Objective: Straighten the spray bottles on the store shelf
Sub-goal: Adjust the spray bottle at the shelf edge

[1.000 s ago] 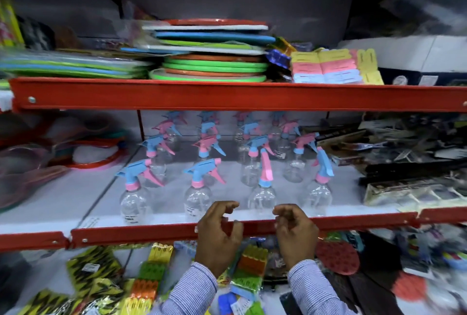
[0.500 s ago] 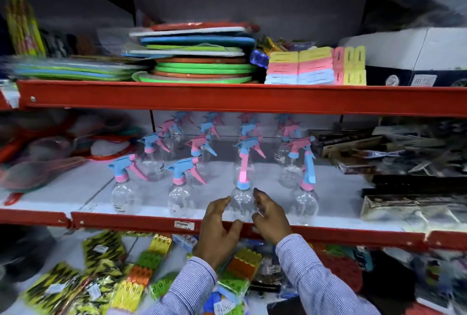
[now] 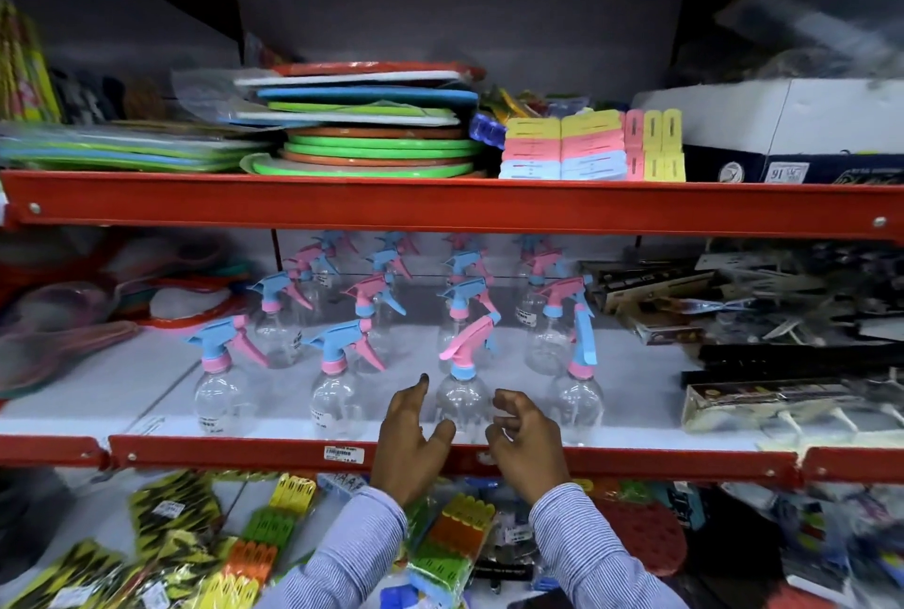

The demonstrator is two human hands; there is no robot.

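A: Where are the spray bottles (image 3: pixel 391 315)?

B: On the middle shelf (image 3: pixel 636 373), in rows running from the near edge to the far wall. Four stand in the near row. The third bottle (image 3: pixel 462 393) from the left has a pink head on a blue collar, and its nozzle points left and down. The two to its left have blue heads, also aimed left. The rightmost bottle (image 3: pixel 577 393) has its blue head turned so it looks narrow and upright.

A: And the hands?

B: Both are at the near edge, on either side of the third bottle. The left hand (image 3: pixel 408 442) is spread wide, fingers up, thumb reaching toward the clear body. The right hand (image 3: pixel 526 437) has its fingers curled loosely just beside the body.

A: Are they gripping it?

B: I cannot tell; the clear plastic blurs the edge, and neither hand closes around it.

A: Anything nearby?

B: A price tag (image 3: pixel 344 452) on the red rail (image 3: pixel 220 454) left of the hands.
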